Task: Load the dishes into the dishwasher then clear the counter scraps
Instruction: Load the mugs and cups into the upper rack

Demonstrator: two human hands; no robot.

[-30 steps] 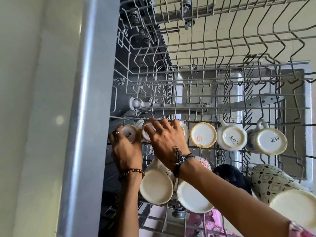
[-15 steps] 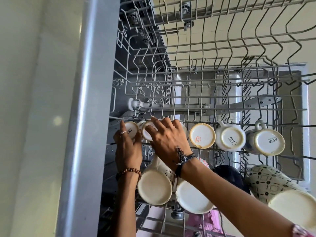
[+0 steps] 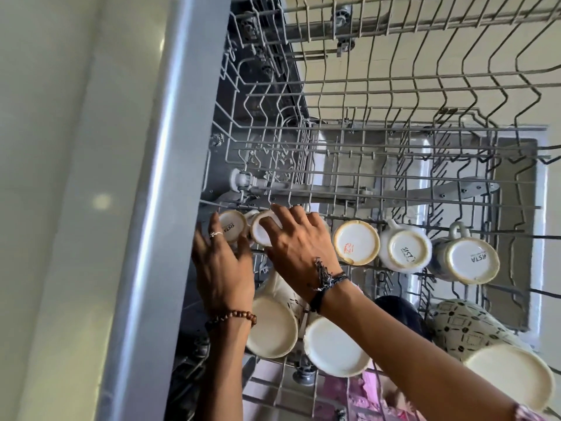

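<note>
The dishwasher's upper wire rack is pulled out, with cups standing upside down in it. At the left end of the far row my left hand holds a small white cup between a ringed finger and the thumb. Right beside it my right hand arches over a second small white cup, fingers curled round its far side. Three more cups follow to the right: a cream-rimmed cup and two white mugs.
The near row holds two large cream mugs, a dark bowl and a patterned mug. A grey cabinet edge borders the rack on the left. Bare tines fill the far half of the rack.
Both hands stayed on the two left cups. The left hand slid back a little, baring more of its cup's base, and that cup shifted slightly away.
</note>
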